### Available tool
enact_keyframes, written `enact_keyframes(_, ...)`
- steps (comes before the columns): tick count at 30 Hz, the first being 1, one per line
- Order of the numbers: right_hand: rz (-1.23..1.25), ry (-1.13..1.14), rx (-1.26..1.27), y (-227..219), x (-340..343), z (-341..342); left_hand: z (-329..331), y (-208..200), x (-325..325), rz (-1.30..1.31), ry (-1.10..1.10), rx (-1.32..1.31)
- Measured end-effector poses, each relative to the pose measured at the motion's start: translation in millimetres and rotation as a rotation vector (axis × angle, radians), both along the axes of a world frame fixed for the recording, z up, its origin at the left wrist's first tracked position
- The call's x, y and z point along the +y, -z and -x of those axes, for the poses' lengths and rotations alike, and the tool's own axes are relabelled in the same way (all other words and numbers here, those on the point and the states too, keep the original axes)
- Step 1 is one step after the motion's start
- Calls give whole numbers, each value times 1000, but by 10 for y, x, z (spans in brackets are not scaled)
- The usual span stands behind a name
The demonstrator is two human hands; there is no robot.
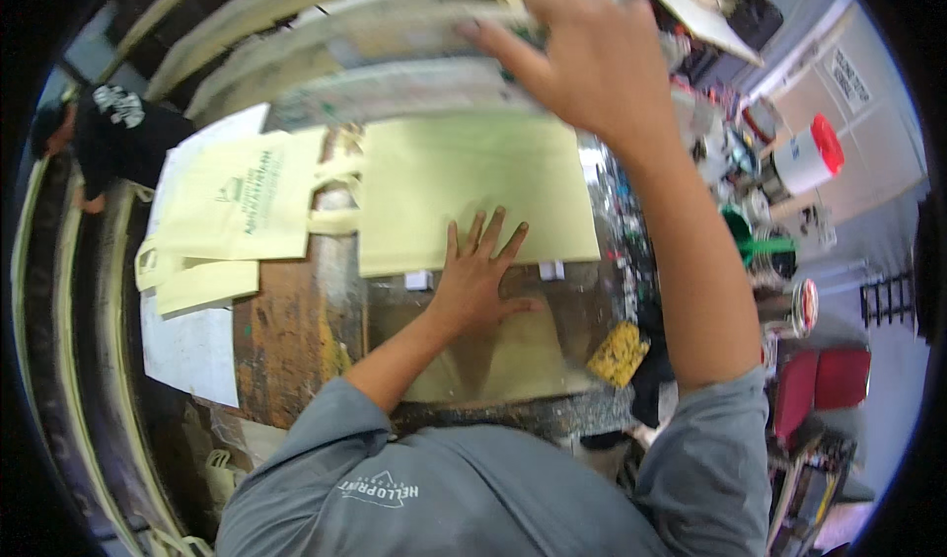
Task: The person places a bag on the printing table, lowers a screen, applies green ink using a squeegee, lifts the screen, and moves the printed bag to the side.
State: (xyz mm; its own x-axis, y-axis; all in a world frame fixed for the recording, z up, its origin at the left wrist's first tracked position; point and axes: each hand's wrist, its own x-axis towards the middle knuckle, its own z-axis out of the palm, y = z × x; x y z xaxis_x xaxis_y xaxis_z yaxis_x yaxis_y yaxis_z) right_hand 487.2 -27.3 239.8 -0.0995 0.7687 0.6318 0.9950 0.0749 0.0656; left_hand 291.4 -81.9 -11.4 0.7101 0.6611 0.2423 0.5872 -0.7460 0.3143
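A blank pale-yellow cloth panel (414,182), which looks like a tote bag, lies flat on the work table. My left hand (478,273) rests with fingers spread over its near edge. Raised beyond the panel's far right part is my right hand (597,64), thumb held apart from the fingers and nothing visible in its grasp. Some of its fingertips are smeared. To the left lies a pale-yellow tote bag (197,192) with dark printing. Cloth straps (337,177) lie between it and the panel. Two small white tabs (552,271) show along the panel's near edge.
A stained yellow sponge (619,353) sits at the table's right front. Tubs and a white container with a red lid (804,157) crowd the right side. Long rails run along the left, where another person (123,133) stands. A red chair (814,389) is at right.
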Motion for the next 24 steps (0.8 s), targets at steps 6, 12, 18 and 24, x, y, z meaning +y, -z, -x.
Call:
enact_keyframes(6, 226, -65, 28, 641, -490, 11, 1001, -935, 398, 855, -125, -1214)
enact_keyframes(12, 530, -1, 47, 1189, -611, 10, 1231, -90, -107, 453, -459, -650)
enact_keyframes(18, 642, -34, 12, 1558, -1062, 139, 1304, 561, -133, 69, -466, -465)
enact_keyframes(24, 373, -47, 3, 1933, -716, 79, 1328, 586, -169, 90, -455, -436)
